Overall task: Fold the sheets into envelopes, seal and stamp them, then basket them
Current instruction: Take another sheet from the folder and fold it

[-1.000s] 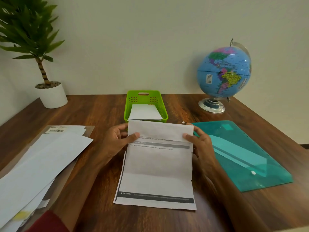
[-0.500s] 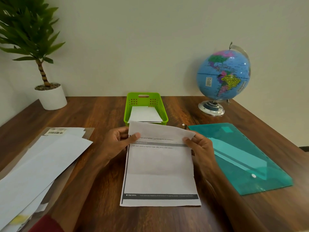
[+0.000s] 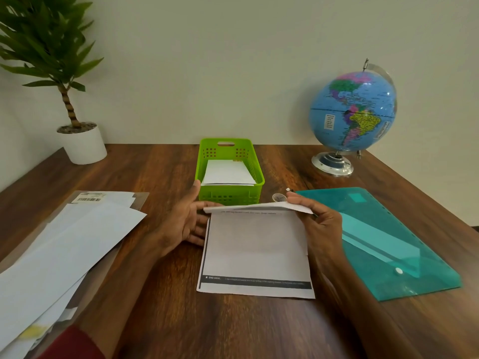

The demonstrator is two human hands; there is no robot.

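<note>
From the head camera, the printed sheet lies on the tabletop in front of the person, just before the green basket. Its near part is flat on the wood, and its far edge is lifted.

What has changed is the fold. A second ago both hands pinched a wide folded flap, which lay down over the top of the page. Now the flap stands almost edge-on to the camera, so it looks like a thin strip. The right hand alone pinches it at the right corner, between thumb and fingers. The left hand has let go. Its fingers are straight and relaxed, beside the left edge of the sheet and perhaps touching it; I cannot tell for sure.

I judge that the fold is being opened again or set anew, so the folding step is not finished. The fold probably needs to be aligned and pressed flat before the sheet can go into an envelope.

The basket already holds some white envelopes. A pile of unused envelopes waits at the left. A teal folder lies at the right, close to the right hand.
</note>
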